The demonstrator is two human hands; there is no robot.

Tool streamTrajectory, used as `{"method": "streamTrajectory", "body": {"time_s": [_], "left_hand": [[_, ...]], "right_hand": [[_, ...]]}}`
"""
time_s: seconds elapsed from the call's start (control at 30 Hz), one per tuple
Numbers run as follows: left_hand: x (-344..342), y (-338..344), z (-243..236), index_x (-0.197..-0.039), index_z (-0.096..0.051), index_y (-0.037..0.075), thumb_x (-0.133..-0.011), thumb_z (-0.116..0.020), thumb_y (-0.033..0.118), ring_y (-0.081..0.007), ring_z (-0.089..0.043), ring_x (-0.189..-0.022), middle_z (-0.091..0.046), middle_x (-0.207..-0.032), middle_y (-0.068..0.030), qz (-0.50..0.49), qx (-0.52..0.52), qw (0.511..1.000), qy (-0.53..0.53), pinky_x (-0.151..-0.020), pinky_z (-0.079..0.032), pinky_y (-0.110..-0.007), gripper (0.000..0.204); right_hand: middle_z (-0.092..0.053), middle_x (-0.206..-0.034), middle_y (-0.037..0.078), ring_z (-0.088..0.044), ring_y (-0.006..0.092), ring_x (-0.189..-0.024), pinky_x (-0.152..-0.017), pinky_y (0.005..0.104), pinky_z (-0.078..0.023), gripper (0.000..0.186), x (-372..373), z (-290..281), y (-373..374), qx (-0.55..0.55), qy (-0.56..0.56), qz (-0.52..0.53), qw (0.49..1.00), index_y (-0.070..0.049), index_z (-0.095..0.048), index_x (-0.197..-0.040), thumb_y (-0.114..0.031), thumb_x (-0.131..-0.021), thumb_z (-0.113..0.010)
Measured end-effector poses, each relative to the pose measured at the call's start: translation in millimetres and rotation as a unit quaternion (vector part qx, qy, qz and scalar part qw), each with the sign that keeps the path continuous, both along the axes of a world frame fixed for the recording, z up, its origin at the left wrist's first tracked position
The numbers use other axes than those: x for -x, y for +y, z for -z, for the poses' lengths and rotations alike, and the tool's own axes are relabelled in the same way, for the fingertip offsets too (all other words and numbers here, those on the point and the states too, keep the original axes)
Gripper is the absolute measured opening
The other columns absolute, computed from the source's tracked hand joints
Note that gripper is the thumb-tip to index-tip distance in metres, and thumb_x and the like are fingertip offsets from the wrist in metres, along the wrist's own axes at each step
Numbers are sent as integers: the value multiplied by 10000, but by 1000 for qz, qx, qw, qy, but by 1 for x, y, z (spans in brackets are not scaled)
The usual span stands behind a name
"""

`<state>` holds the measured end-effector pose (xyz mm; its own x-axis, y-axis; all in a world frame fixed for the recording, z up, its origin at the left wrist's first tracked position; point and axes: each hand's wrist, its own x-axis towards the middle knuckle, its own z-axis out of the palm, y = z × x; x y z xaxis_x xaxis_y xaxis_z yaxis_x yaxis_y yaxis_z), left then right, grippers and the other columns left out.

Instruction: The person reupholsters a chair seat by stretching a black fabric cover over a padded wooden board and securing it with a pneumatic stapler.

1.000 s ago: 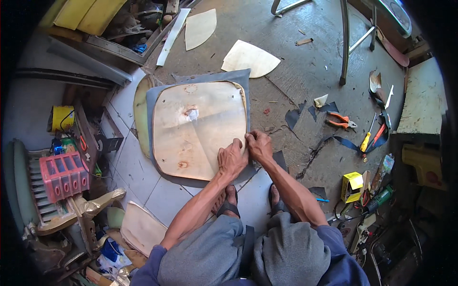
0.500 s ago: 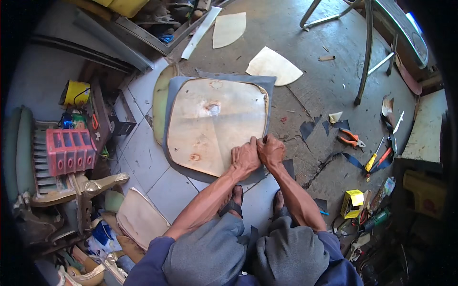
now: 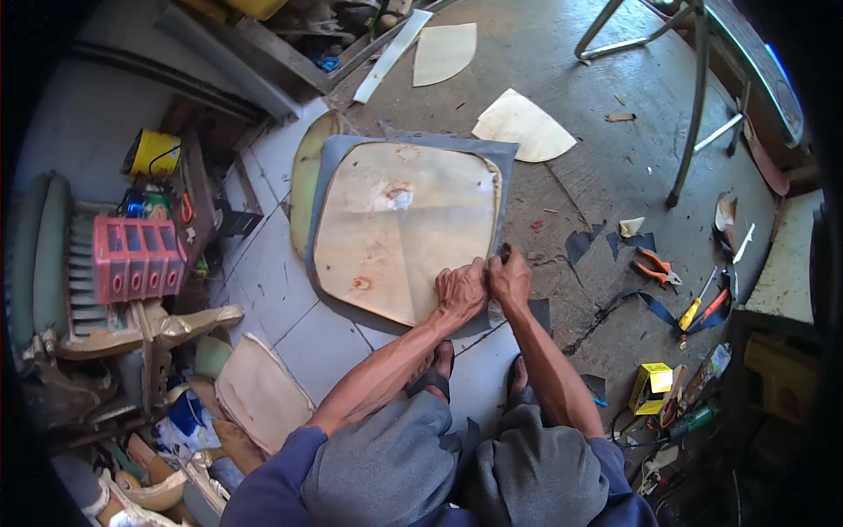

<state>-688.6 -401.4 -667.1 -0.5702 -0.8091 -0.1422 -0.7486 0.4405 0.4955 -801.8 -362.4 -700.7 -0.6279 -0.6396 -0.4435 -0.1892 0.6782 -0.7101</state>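
A pale wooden seat panel [image 3: 360, 228] with rounded corners and brown stains lies on a larger sheet of grey upholstery fabric [image 3: 505, 156]. The sheet's margin shows around the panel. At the panel's near right corner, my left hand [image 3: 463, 294] is closed over the edge with bent fingers; its thumb is hidden. Close beside it, my right hand [image 3: 510, 277] is closed in a pinch on the fabric's right margin, where a dark fold shows by the fingertips. A greenish rounded pad [image 3: 303, 211] lies partly under the sheet on the left.
Orange-handled pliers [image 3: 657, 266], a yellow-handled screwdriver [image 3: 689, 314] and a yellow box [image 3: 651, 389] lie on the right. Two pale cut pieces [image 3: 524, 126] lie beyond the panel. A red drawer box [image 3: 139, 260] and chair parts crowd the left; metal chair legs [image 3: 694, 114] stand far right.
The whole view has shifted slightly, so the panel and floor things appear farther right. My right hand has moved a little away from my left along the fabric margin.
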Motion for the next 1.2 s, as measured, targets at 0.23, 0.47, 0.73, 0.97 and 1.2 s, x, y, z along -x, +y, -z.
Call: {"method": "streamTrajectory", "body": {"time_s": [0.23, 0.47, 0.73, 0.97, 1.2], "left_hand": [[-9, -10, -4, -895, -607, 74, -907, -555, 208, -483, -662, -698, -666, -711, -247, -48, -31, 998, -13, -652, -492, -603, 145], [-14, -11, -8, -926, -647, 83, -923, -578, 285, -483, -677, -772, -686, -756, -239, -79, -49, 995, -45, -740, -508, -593, 213], [-25, -20, -13, -914, -664, 71, -906, -624, 329, -458, -688, -789, -694, -769, -227, -106, -58, 991, -56, -755, -519, -559, 261], [-26, -28, -16, -930, -674, 71, -905, -615, 321, -460, -695, -831, -711, -823, -222, -107, -55, 990, -68, -772, -517, -561, 259], [-32, -22, -27, -953, -688, 77, -888, -572, 278, -480, -695, -875, -712, -892, -275, -93, -92, 989, -68, -792, -533, -575, 241]], "right_hand": [[-672, -1171, 185, -656, 402, -1093, -872, 528, -524, 435, -9, 0, -17, -16, 85, -55, 995, -108, -641, -1252, -323, -879, -703], [-633, -1124, 140, -627, 354, -1058, -828, 520, -527, 331, -15, 17, -22, 17, 166, -131, 977, -133, -651, -1154, -296, -872, -713], [-609, -1091, 133, -611, 360, -1040, -798, 495, -530, 296, -30, 16, -21, 44, 220, -120, 967, -108, -625, -1097, -233, -841, -704], [-656, -1024, 140, -630, 341, -1002, -797, 492, -530, 221, -35, 34, -26, 83, 216, -136, 963, -97, -665, -1040, -208, -849, -655], [-706, -999, 221, -683, 412, -950, -840, 477, -529, 261, -22, 12, -7, 121, -29, -32, 992, -23, -659, -1050, -232, -896, -682]]}}
